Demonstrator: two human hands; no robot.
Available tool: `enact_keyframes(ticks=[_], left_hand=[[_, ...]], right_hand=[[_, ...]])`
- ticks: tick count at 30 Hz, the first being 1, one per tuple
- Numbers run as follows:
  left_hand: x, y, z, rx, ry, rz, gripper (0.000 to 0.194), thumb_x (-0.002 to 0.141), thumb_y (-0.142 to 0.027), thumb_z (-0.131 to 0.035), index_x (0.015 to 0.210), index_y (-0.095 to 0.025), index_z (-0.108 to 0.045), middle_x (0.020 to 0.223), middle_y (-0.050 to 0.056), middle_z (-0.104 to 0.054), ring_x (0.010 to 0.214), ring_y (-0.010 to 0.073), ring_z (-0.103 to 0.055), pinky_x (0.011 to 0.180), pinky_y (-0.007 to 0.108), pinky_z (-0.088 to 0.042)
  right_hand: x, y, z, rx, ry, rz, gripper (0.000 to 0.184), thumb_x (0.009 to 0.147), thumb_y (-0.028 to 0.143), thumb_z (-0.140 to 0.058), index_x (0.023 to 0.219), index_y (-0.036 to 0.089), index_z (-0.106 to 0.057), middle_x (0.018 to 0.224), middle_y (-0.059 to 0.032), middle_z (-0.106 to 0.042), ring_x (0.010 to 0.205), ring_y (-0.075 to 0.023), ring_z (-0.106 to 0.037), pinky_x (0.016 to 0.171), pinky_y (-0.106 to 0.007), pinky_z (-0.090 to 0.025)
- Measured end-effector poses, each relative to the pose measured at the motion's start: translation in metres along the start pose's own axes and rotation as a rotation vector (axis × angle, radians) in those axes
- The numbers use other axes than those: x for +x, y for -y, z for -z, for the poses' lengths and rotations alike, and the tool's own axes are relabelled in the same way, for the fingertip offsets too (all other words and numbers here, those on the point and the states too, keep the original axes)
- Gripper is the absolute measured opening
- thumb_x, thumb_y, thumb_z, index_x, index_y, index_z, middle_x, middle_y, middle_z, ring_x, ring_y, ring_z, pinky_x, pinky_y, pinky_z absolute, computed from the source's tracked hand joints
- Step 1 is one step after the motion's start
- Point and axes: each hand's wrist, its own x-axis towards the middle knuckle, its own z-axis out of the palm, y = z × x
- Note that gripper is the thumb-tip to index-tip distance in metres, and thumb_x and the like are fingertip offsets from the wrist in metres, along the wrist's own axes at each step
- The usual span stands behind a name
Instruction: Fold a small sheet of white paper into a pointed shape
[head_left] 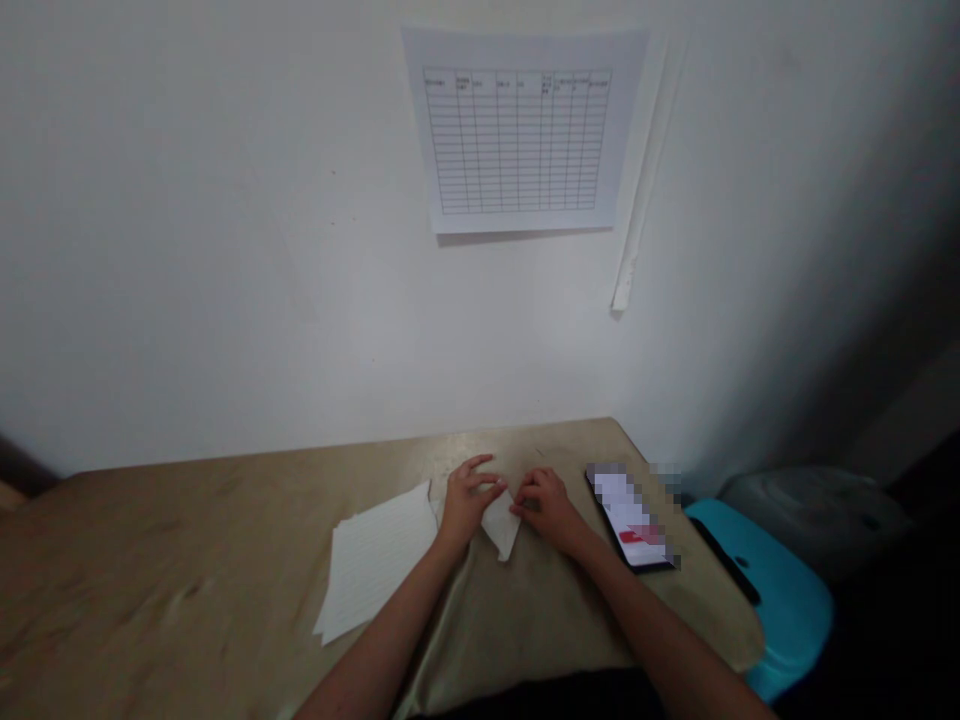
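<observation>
Between my hands a small folded piece of white paper (501,528) lies on the table, its narrow end pointing toward me. My left hand (469,500) has its thumb and a finger at the paper's upper left edge, the other fingers loosely bent. On the opposite edge, my right hand (544,500) pinches the paper with curled fingers. Left of my left forearm rests a loose stack of lined white paper sheets (379,565), partly behind that hand and arm. The exact folds of the small paper are too small to make out.
A phone (634,520) with a lit screen lies right of my right hand on the brown-covered table (202,570). Behind stands a white wall bearing a printed table sheet (525,140) and a white strip (641,190). A turquoise plastic object (787,580) stands beyond the right edge.
</observation>
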Motion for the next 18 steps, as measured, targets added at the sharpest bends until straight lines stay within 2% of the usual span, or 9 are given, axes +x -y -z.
enact_keyframes(ticks=[5, 11, 18], left_hand=[[-0.0001, -0.0004, -0.0009, 0.013, 0.013, -0.017, 0.015, 0.083, -0.039, -0.071, 0.084, -0.027, -0.08, 0.127, 0.005, -0.069, 0.12, 0.0255, -0.061, 0.111, 0.049, -0.041], [0.0013, 0.0039, -0.0009, 0.063, -0.024, -0.023, 0.01, 0.079, -0.037, -0.075, 0.08, -0.027, -0.08, 0.123, 0.006, -0.069, 0.119, 0.0266, -0.061, 0.111, 0.051, -0.041], [-0.002, -0.0002, -0.0035, 0.148, 0.01, -0.07, 0.006, 0.076, -0.034, -0.08, 0.078, -0.029, -0.08, 0.125, 0.006, -0.07, 0.12, 0.0272, -0.06, 0.109, 0.051, -0.042]], right_hand=[[-0.0001, 0.0009, 0.0, 0.014, -0.021, 0.007, 0.003, 0.083, 0.025, -0.076, 0.085, 0.023, -0.074, 0.102, -0.004, -0.063, 0.108, -0.022, -0.052, 0.101, -0.036, -0.038], [0.0008, -0.0011, -0.001, 0.006, -0.062, 0.032, 0.001, 0.085, 0.023, -0.073, 0.085, 0.023, -0.075, 0.103, -0.005, -0.064, 0.106, -0.0222, -0.052, 0.1, -0.038, -0.039], [0.0035, -0.0026, -0.0029, 0.069, -0.211, 0.103, 0.005, 0.087, 0.027, -0.071, 0.09, 0.025, -0.074, 0.103, -0.0049, -0.064, 0.105, -0.0217, -0.055, 0.098, -0.04, -0.041]])
